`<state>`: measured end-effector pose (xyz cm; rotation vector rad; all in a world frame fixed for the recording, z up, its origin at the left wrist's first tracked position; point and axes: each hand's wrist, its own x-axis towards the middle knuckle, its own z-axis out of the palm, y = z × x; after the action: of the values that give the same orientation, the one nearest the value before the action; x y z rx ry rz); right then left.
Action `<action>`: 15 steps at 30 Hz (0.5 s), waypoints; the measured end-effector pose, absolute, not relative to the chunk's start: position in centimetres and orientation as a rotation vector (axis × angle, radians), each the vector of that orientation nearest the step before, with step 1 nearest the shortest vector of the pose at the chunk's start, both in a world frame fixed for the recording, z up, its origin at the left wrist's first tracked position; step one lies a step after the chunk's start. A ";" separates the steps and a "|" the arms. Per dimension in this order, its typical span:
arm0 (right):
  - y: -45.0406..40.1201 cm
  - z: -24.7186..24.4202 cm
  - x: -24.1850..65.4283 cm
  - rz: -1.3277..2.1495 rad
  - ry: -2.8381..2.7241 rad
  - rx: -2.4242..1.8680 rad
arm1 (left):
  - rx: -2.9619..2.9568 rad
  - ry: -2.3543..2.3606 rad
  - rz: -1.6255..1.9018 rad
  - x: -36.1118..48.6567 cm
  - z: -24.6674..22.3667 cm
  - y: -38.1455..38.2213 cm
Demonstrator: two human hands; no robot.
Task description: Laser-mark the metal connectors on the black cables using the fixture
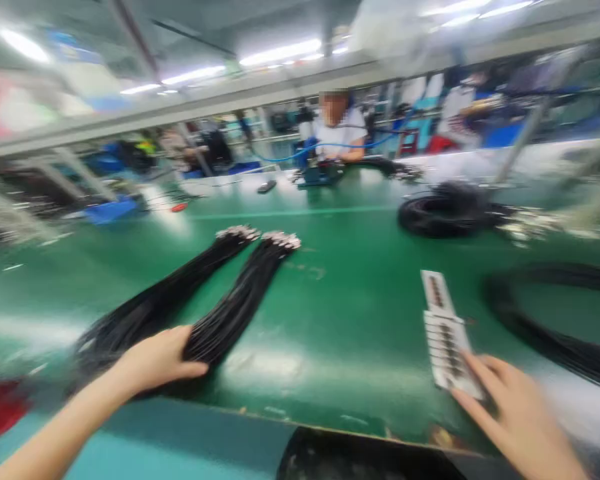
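Note:
My left hand (155, 360) lies over a bundle of thin black cables (240, 293), fingers wrapped round its near part and thumb along its right side. The bundle's far end carries pale metallic connectors (281, 241). Just left of it lies a second black cable bundle (165, 290) with similar ends. On the right, my right hand (513, 407) has its thumb and forefinger closed on the near end of a white slotted block (443, 343). Dark marks run down the middle of that block, which lies on the table. The remaining fingers of this hand are blurred.
Coiled black cables (445, 210) with pale ends lie at the back right of the green table (350, 267), and another black coil (520, 313) is nearer. Across the table sits a person (340, 127) behind a small machine (320, 172). A black object (350, 457) shows below the front edge.

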<state>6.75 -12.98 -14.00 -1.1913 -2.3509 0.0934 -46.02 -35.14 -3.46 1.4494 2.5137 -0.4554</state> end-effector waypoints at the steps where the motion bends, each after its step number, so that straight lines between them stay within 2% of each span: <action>1: -13.0 -12.9 7.2 0.145 -2.366 -1.190 | 1.509 2.564 -0.425 -46.5 -3.6 -34.6; 4: -11.4 -9.4 8.2 0.384 -2.291 -1.302 | 1.929 2.679 -0.068 -45.7 -3.7 -30.5; 7: -8.1 -6.8 9.2 0.333 -1.994 -1.643 | 2.351 2.293 0.329 -39.2 -2.9 -24.8; 10: -4.7 -6.1 9.6 0.325 -1.893 -1.818 | 2.543 1.675 0.390 -29.5 -2.2 -19.4; 15: -1.4 -7.4 9.3 0.476 -1.814 -1.917 | 2.640 1.101 0.375 -16.0 -3.6 -11.8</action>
<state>9.30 -1.38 -7.37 -1.9173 -1.8142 0.4756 -16.02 -11.82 -3.56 2.6403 1.1009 0.3752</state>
